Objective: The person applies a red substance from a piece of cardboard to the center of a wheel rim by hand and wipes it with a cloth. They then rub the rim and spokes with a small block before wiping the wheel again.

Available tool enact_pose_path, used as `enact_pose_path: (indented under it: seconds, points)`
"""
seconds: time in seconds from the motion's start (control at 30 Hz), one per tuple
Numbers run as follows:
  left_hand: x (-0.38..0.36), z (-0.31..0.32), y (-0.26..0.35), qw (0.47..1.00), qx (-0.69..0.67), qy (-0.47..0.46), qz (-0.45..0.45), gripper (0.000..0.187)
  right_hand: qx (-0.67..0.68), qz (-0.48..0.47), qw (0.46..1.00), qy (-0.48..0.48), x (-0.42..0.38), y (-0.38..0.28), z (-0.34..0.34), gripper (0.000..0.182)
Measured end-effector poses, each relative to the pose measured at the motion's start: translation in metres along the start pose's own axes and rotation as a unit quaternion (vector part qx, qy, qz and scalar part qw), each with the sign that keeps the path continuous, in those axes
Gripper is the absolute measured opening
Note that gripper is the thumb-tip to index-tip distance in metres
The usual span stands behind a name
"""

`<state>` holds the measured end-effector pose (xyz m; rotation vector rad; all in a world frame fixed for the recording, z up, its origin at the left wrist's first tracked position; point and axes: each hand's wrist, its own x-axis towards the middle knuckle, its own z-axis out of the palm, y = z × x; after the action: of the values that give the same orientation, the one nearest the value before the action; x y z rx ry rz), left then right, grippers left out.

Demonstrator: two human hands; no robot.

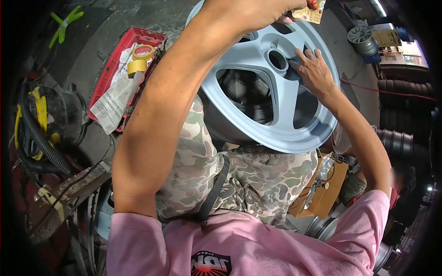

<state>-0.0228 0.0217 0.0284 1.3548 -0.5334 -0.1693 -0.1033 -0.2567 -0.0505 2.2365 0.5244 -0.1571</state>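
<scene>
Pale grey-blue primed alloy wheel with curved spokes point(281, 106) resting on lap, against camouflage trousers point(258, 179). Right hand point(313, 69) flat on spoke beside hub hole, fingers spread, pressing small dark pad. Left hand point(276, 9) curled over upper rim, partly out of view. Farther left, red plastic tray point(110, 64) holding yellow tape rolls point(140, 57), on floor.

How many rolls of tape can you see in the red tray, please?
2: a pale roll with a red core lies on top, and a yellow roll sits just below it, both in the red tray beside the newspaper. More may be hidden under the paper.
</scene>
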Motion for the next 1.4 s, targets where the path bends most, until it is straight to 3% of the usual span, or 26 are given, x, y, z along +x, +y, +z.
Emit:
enact_pose_path:
  seconds: [0.1,0.17,0.27,0.47,0.6,0.7,1.1,1.3,1.4]
  points:
    - [-0.003,-0.004,0.001,1.0,0.005,0.004,0.0,0.016,-0.03,0.004,1.0,0.006,-0.001,-0.003,-0.002,0.025]
    - [-0.007,-0.011,-0.002,0.997,0.002,-0.022,0.069,0.015,-0.046,0.009,0.999,0.01,-0.003,-0.004,-0.003,0.024]
    - [-0.004,-0.006,0.002,1.0,0.016,0.011,0.011,0.015,-0.045,0.006,0.999,0.009,-0.002,-0.004,-0.005,0.024]
    - [-0.008,-0.013,-0.004,0.997,-0.03,-0.013,0.063,0.016,0.004,0.012,0.997,0.082,-0.018,-0.002,0.005,0.032]
    - [-0.007,-0.01,0.001,0.998,-0.01,-0.021,0.056,0.016,0.046,0.041,0.997,0.051,-0.04,-0.004,0.003,0.041]
    - [-0.002,0.0,0.002,1.0,-0.007,0.011,-0.016,0.015,0.08,0.057,0.993,0.064,-0.047,-0.004,0.005,0.045]
    - [0.002,0.0,-0.006,0.999,0.041,0.001,0.022,0.017,0.095,0.035,0.993,0.061,-0.012,0.005,0.011,0.039]
    - [0.003,0.0,-0.009,0.999,0.031,-0.003,0.011,0.016,0.084,0.041,0.996,0.008,-0.006,0.003,0.008,0.036]
    - [0.002,-0.005,-0.013,0.997,-0.003,-0.026,0.076,0.016,0.105,0.041,0.993,0.039,-0.011,0.003,0.01,0.042]
